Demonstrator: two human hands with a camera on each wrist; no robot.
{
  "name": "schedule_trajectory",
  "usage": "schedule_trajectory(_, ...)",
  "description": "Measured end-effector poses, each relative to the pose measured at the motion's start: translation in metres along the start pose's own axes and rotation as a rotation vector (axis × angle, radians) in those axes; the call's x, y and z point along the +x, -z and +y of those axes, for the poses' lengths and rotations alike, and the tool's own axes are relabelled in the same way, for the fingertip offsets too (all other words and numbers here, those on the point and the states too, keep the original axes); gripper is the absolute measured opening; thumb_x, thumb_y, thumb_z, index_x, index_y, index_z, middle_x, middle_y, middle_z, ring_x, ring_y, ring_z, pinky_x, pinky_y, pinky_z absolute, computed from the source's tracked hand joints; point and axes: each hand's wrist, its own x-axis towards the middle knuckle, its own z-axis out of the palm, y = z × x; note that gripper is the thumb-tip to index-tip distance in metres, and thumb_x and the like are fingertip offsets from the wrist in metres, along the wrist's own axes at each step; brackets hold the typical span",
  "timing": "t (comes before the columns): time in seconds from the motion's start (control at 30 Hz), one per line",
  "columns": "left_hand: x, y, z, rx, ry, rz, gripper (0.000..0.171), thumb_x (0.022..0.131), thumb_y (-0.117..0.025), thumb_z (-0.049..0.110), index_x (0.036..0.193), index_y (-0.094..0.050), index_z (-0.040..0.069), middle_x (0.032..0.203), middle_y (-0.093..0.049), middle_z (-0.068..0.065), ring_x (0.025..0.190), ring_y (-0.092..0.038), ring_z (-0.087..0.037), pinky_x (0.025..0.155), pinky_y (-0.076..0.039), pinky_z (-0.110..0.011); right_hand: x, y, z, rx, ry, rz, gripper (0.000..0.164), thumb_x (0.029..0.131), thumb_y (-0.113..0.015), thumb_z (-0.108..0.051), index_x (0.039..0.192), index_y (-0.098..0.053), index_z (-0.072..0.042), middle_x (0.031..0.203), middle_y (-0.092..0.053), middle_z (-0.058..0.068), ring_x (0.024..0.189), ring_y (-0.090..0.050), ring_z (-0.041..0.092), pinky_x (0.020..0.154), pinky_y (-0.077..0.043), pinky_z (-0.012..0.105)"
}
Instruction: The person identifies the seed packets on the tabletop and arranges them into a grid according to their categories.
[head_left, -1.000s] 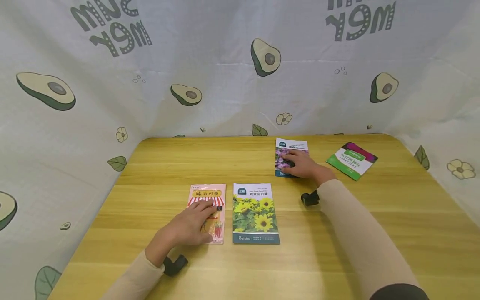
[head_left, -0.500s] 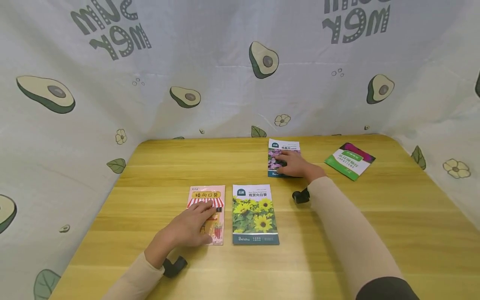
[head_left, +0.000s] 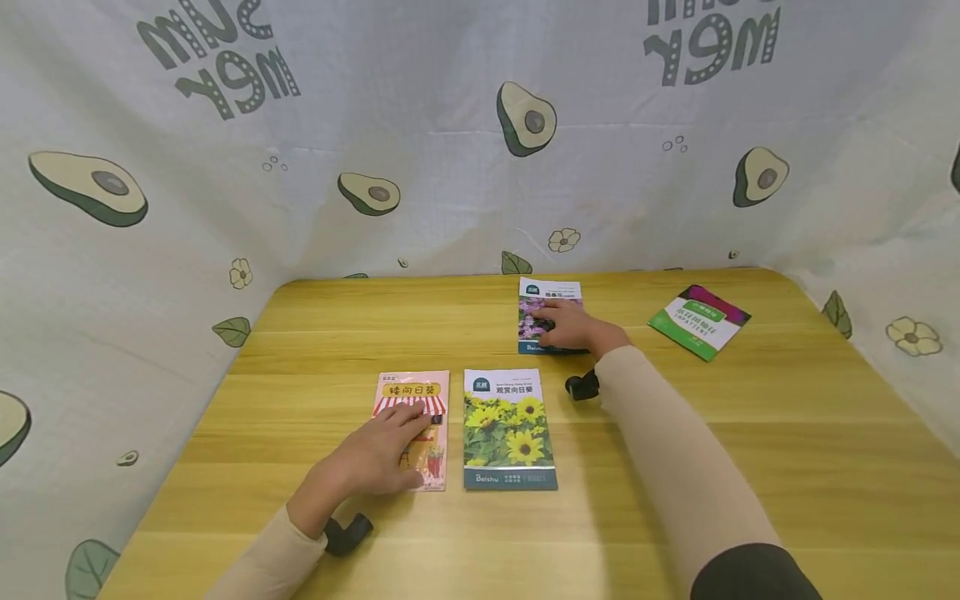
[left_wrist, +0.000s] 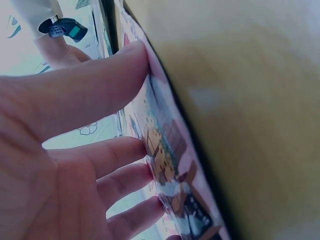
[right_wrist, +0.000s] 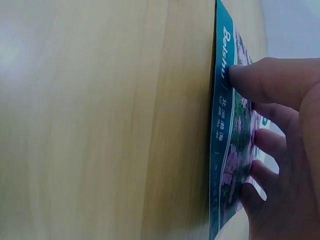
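Observation:
My left hand (head_left: 378, 454) rests on a pink seed packet (head_left: 411, 379) with a striped awning print. In the left wrist view its thumb and fingertips touch the face of the packet (left_wrist: 162, 145). At the back of the table, my right hand (head_left: 568, 323) presses its fingertips on a seed packet (head_left: 550, 288) with purple flowers. The right wrist view shows the thumb on that packet's teal strip (right_wrist: 220, 135), the other fingers spread over the picture. Between the hands, nearer the front, lies a seed packet (head_left: 510, 429) with yellow sunflowers, touched by neither hand.
A green and white seed packet (head_left: 699, 323) lies tilted at the back right. A white cloth (head_left: 450, 225) with avocado prints hangs behind the wooden table (head_left: 315, 325) and along its sides.
My right hand has slid the purple-flower packet to the left along the back of the table, away from the green and white packet. The left hand and pink packet stay in place.

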Motion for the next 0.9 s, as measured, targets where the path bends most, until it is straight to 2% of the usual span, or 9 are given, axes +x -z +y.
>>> schedule_trajectory(0.57,0.001,0.000,0.001,0.000,-0.001,0.002,0.075,0.082,-0.076,0.026,0.148,-0.046,0.005,0.158,-0.038,-0.013,0.148,-0.032,-0.041,0.121,-0.031,-0.055,0.010,-0.006,-0.019,-0.001,0.027,-0.017,0.067,0.095,-0.053,-0.030,0.156,-0.032,-0.014,0.166,-0.017,0.018,0.154,-0.008,0.044,0.122,-0.014,0.067)
schedule_trajectory(0.9,0.000,0.001,0.001,0.007,-0.011,0.008,0.074,0.081,-0.077,0.024,0.145,-0.048,0.002,0.157,-0.039,-0.015,0.147,-0.034,-0.041,0.119,-0.034,-0.055,0.015,-0.005,-0.037,-0.030,0.035,-0.073,0.066,0.098,-0.053,-0.031,0.158,-0.029,-0.017,0.167,-0.013,0.015,0.154,-0.004,0.044,0.123,-0.012,0.067)
